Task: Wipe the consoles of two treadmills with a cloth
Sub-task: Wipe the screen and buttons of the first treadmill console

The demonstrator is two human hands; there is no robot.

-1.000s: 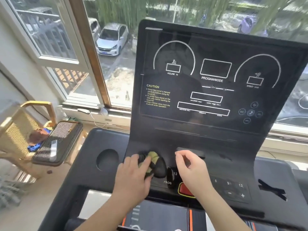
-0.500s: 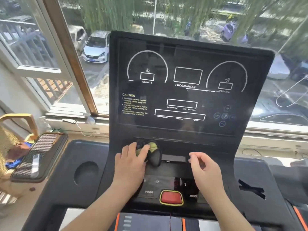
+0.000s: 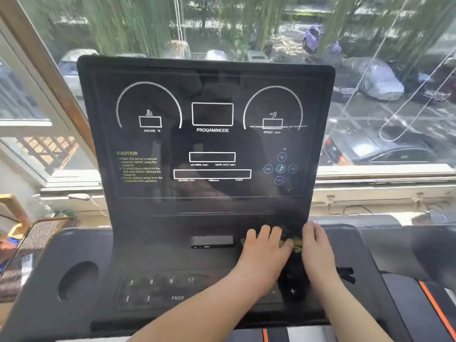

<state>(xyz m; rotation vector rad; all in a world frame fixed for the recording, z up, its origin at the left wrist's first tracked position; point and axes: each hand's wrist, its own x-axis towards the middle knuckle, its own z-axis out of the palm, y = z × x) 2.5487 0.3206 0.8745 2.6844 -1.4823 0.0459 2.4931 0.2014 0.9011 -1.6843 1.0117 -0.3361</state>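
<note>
Lower right of frame: your left hand (image 3: 265,250) pressed flat on green-black cloth (image 3: 294,244), right hand (image 3: 318,248) flat beside it, on treadmill console (image 3: 172,243); neither hand pinching.

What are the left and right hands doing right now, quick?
Left hand: fingers spread flat, pressing the cloth onto the treadmill console.
Right hand: flat beside the cloth, touching its edge; cannot tell whether it holds it.

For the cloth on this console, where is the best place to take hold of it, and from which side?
Grip the bunched yellow-green part of the cloth that shows between the left hand and right hand, coming from above. It lies crumpled on the console ledge, so a top-down pinch on the raised folds probably holds best; its dark remainder trails toward the person and looks flatter.
</note>
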